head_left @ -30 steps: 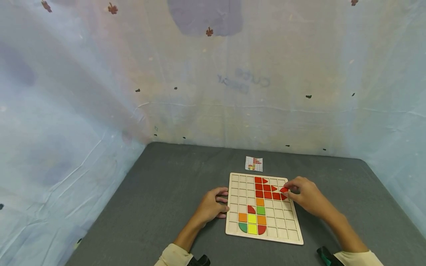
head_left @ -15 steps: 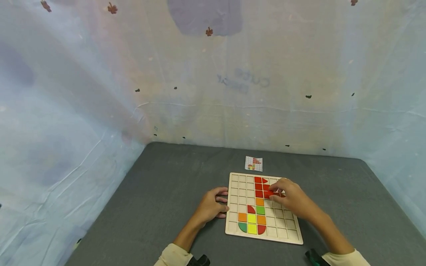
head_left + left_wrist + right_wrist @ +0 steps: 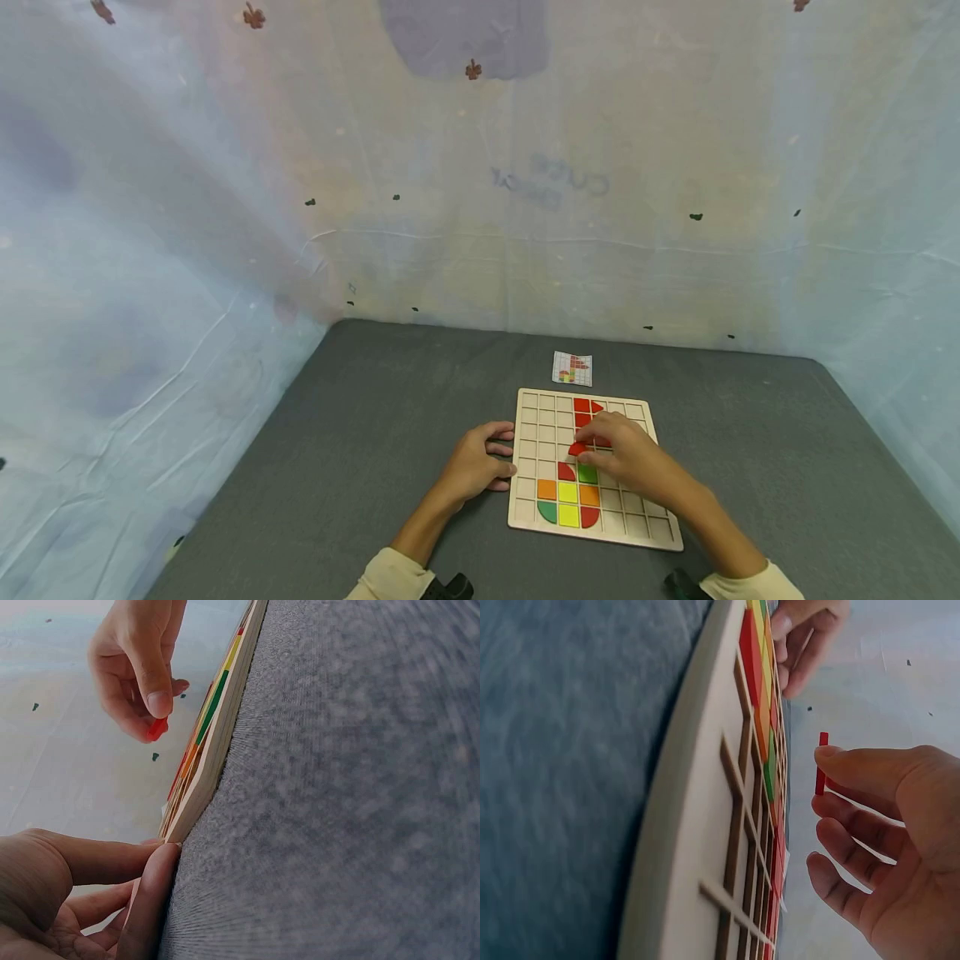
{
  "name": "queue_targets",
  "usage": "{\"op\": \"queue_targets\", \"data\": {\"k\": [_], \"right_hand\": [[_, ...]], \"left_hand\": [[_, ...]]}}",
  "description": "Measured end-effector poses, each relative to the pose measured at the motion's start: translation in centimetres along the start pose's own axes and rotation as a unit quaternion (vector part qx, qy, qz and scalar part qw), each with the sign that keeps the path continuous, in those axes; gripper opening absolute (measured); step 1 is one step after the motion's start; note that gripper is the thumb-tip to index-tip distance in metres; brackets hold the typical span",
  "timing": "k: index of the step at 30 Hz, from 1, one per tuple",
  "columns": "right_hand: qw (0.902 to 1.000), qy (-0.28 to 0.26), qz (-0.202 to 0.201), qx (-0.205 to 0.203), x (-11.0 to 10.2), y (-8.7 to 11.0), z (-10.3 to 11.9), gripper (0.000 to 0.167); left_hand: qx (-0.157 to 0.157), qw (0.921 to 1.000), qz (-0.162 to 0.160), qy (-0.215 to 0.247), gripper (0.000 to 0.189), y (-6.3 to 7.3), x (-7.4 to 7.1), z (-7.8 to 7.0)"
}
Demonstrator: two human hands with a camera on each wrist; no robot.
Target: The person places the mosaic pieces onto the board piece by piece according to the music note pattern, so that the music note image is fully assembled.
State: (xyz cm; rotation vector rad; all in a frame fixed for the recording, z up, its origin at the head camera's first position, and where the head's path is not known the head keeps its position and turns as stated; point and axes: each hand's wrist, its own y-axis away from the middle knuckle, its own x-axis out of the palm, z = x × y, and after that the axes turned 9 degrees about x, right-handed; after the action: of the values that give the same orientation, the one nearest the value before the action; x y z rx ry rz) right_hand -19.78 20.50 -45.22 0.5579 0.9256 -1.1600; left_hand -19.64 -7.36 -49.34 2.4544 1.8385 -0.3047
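Note:
My right hand (image 3: 626, 450) pinches a red puzzle piece (image 3: 577, 448) between thumb and fingers, low over the wooden grid board (image 3: 630, 504). The piece (image 3: 822, 763) is seen edge-on in the right wrist view, apart from the board. My left hand (image 3: 477, 458) holds the board's left edge; in the left wrist view, thumb and finger meet around that edge. Red pieces (image 3: 582, 405) fill cells in the upper middle of the board, partly hidden by the right hand. Below sit a green square (image 3: 587, 474), a yellow square (image 3: 568, 493), orange squares (image 3: 547, 489) and rounded pieces.
A small pattern card (image 3: 572, 368) with a coloured grid lies behind the board on the dark grey cloth-covered table (image 3: 420, 392). Pale sheeting (image 3: 480, 275) hangs behind the table and to its left.
My right hand has moved left across the board from its right edge, carrying the red piece to the middle, near the orange and green squares. The left hand has stayed at the board's left edge.

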Motion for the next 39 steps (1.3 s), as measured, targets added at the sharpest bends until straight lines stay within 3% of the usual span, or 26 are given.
{"op": "queue_targets", "data": {"k": [9, 16, 22, 39], "right_hand": [[0.9991, -0.017, 0.015, -0.035, 1.0, -0.1, 1.1, 0.017], [0.9986, -0.026, 0.038, -0.025, 1.7, -0.4, 1.6, 0.018], [0.9970, -0.043, 0.052, -0.039, 2.0, -0.6, 2.0, 0.018], [0.9964, -0.031, 0.068, -0.039, 2.3, -0.7, 2.3, 0.015]], "left_hand": [[-0.003, 1.0000, 0.000, -0.001, 0.068, 0.0, 0.0, 0.1], [-0.004, 1.0000, 0.001, 0.000, 0.067, -0.1, 0.0, 0.0], [-0.006, 1.0000, 0.003, 0.001, 0.066, -0.1, 0.0, 0.0], [-0.007, 0.9999, 0.003, 0.007, 0.066, -0.1, 0.0, 0.0]]}}
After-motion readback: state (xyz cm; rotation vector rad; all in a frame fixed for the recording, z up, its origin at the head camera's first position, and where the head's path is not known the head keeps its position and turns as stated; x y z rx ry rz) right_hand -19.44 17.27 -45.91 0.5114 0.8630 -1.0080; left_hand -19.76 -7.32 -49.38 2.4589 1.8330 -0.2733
